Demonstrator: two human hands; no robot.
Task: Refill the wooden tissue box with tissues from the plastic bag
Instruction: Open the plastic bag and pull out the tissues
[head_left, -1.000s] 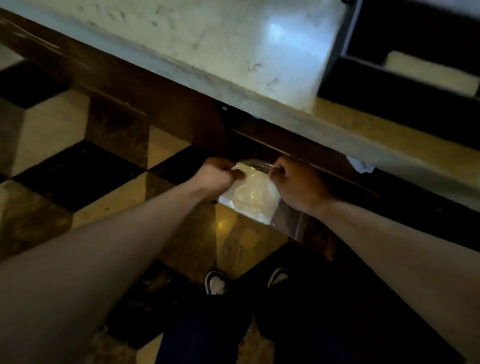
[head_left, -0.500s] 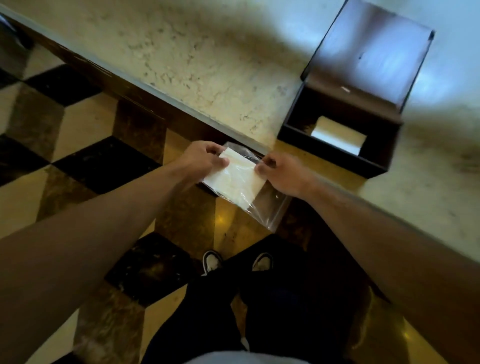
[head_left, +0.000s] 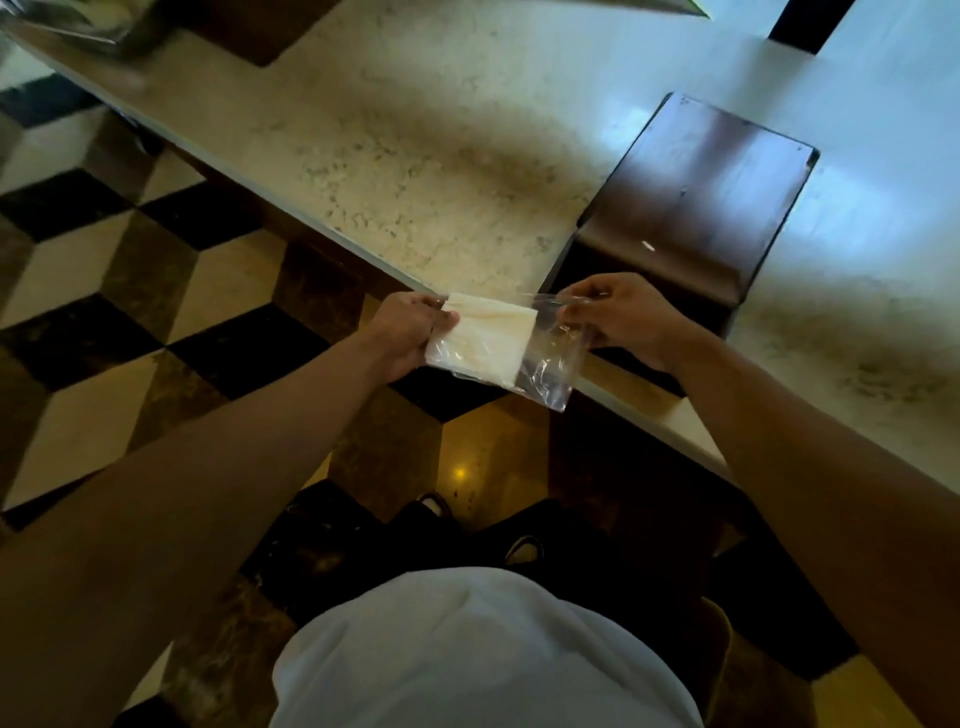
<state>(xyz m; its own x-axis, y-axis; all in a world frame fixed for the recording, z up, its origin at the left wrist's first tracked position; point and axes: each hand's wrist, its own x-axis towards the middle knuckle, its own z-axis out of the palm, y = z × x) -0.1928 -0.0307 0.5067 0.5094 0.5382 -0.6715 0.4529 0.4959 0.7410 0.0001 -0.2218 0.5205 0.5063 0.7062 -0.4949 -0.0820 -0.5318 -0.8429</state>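
Tissues (head_left: 483, 340), a folded white stack, sit partly inside a clear plastic bag (head_left: 545, 364) held in the air just in front of the marble counter (head_left: 415, 171). The left hand (head_left: 405, 332) pinches the stack's left end, where it pokes out of the bag; the right hand (head_left: 618, 319) pinches the bag's top right edge. The two hands are apart, with the bag stretched between them. Just beyond the right hand, the dark wooden tissue box (head_left: 691, 202) rests on the counter, its lid open.

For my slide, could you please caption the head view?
Left hand draws white tissues from clear plastic bag held by right hand.
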